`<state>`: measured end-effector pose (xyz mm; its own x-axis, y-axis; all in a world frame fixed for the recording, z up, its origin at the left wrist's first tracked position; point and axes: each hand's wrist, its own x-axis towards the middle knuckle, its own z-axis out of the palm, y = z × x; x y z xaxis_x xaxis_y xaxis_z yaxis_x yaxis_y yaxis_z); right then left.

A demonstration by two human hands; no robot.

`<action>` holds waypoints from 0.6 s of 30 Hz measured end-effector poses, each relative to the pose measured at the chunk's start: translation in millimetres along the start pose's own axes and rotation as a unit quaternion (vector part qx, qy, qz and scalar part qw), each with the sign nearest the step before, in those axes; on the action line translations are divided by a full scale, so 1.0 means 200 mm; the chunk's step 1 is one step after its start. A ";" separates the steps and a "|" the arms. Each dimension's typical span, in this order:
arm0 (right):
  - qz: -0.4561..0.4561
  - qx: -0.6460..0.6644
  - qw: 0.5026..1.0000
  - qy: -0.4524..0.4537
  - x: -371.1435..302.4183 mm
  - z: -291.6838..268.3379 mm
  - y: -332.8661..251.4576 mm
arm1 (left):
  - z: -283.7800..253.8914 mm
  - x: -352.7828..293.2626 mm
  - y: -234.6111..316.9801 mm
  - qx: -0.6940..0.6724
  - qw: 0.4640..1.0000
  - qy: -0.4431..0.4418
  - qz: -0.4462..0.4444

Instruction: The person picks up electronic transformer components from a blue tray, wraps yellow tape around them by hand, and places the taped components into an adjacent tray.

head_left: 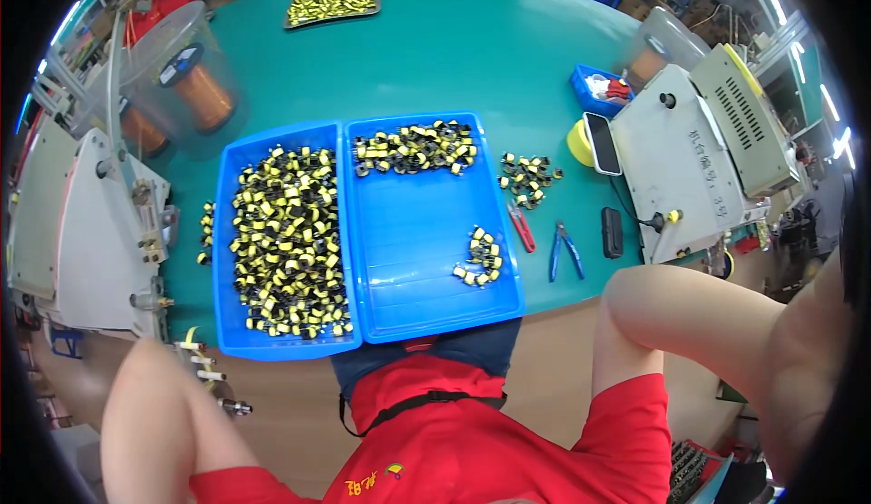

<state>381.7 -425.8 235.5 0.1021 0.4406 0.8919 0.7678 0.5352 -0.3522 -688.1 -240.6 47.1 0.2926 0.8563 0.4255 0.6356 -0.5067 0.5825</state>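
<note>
Both my arms are bent up and back toward the camera, away from the table. My left hand is out of view; only the bent left arm shows at the lower left. My right hand (806,372) is a blurred shape at the right rim, its fingers not discernible. In front of my body stand two blue trays. The left tray (223,259) is heaped with small black-and-yellow coil parts (288,232). In the right tray (408,232), such parts form a band along the far side and a small cluster at the near right. Neither hand touches them.
Right of the trays lie loose coil parts (529,177), red snips (522,227), blue-handled pliers (566,252), a black case (612,233) and a propped phone (602,144). Machines (676,159) flank both sides. Copper wire spools (200,91) and a yellow-filled tray (288,23) stand farther off.
</note>
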 end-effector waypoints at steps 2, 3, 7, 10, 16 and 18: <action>-0.006 -0.044 0.999 0.016 0.12 0.40 -0.05 | 0.09 0.09 -0.33 -0.009 0.999 -0.023 0.022; -0.036 -0.023 0.999 0.020 0.15 0.54 -0.04 | 0.19 -0.02 -0.30 0.008 1.000 0.005 0.014; -0.117 -0.016 0.992 0.053 0.05 0.42 0.01 | 0.67 -0.07 -0.44 0.040 0.997 0.058 0.018; -0.152 -0.017 0.985 0.083 -0.05 0.23 0.02 | 0.73 -0.08 -0.46 0.069 0.995 0.072 0.024; -0.193 -0.024 0.972 0.130 0.10 0.56 0.07 | 0.73 -0.14 -0.53 0.126 0.989 0.073 0.022; -0.180 -0.042 0.972 0.145 0.11 0.61 0.07 | 0.59 -0.14 -0.56 0.144 0.988 0.043 0.028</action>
<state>317.2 -320.3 214.6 -0.0191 0.0075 0.9998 0.8348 0.5504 0.0118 -682.4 -197.2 -112.2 0.2793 0.8098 0.5160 0.8009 -0.4929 0.3399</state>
